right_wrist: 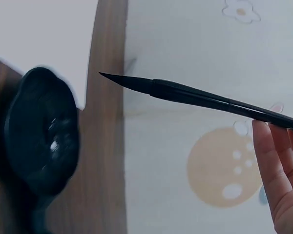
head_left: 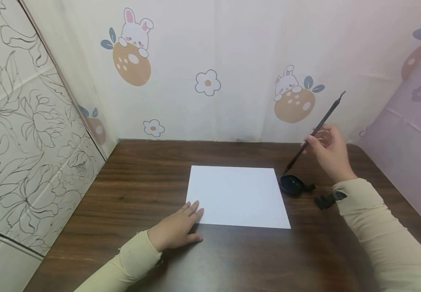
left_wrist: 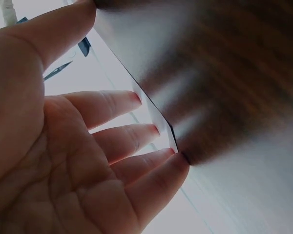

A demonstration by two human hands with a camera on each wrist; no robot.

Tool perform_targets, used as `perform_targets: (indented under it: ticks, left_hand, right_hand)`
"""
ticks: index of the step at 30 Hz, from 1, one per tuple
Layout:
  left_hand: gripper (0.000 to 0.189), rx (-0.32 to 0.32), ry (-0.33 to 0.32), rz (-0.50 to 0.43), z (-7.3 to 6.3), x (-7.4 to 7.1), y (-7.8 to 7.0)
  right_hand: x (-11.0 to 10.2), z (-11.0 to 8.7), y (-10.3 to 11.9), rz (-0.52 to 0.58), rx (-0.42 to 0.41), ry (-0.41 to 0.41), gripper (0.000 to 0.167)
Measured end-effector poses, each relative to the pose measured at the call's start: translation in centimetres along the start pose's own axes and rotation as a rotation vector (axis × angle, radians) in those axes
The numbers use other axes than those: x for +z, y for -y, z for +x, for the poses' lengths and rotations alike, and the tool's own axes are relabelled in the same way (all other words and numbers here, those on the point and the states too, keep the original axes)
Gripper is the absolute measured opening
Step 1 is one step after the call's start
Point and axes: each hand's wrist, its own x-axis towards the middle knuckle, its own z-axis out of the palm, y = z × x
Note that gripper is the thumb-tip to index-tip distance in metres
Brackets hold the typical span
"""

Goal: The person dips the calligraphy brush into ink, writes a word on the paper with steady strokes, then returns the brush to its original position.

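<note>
A white sheet of paper (head_left: 237, 196) lies on the dark wooden table. My left hand (head_left: 175, 229) rests flat at its near left corner, fingers on the paper and thumb off to the side. In the left wrist view, the fingertips (left_wrist: 132, 99) meet the paper's edge. My right hand (head_left: 331, 156) pinches a black calligraphy brush (head_left: 325, 116) by its handle, tilted with the bristles low. The pointed dark bristles (right_wrist: 127, 82) show in the right wrist view, close to a small black ink dish (right_wrist: 41, 131). That dish has a scalloped rim and a glint inside.
The wooden table (head_left: 137, 182) runs back to a printed curtain (head_left: 210, 48) with rabbits and flowers. A panel with line-drawn flowers (head_left: 31, 121) stands on the left. A black strap and wrist device (head_left: 327, 200) sit at the right cuff, near the dish's handle.
</note>
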Motion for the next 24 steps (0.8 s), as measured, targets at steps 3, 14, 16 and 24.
perform_targets:
  ticks: [3,14,16,24]
  left_hand:
    - [0.074,-0.001,0.0,-0.005,0.1,0.1,0.0]
    - [0.074,-0.008,-0.004,-0.004,0.2,0.0,-0.2]
    - [0.074,-0.008,-0.004,-0.003,0.3,0.0,-0.3]
    - [0.074,-0.015,-0.003,-0.004,0.6,0.0,-0.4]
  right_hand:
    - [0.7,0.5,0.6,-0.03,-0.012,-0.002,0.029]
    - [3.7,1.8,3.1,0.015,-0.075,0.062,0.026]
    - [4.3,2.0,3.6,0.015,-0.079,0.076,0.024]
    - [6.5,2.9,4.9,0.004,-0.093,0.114,0.03]
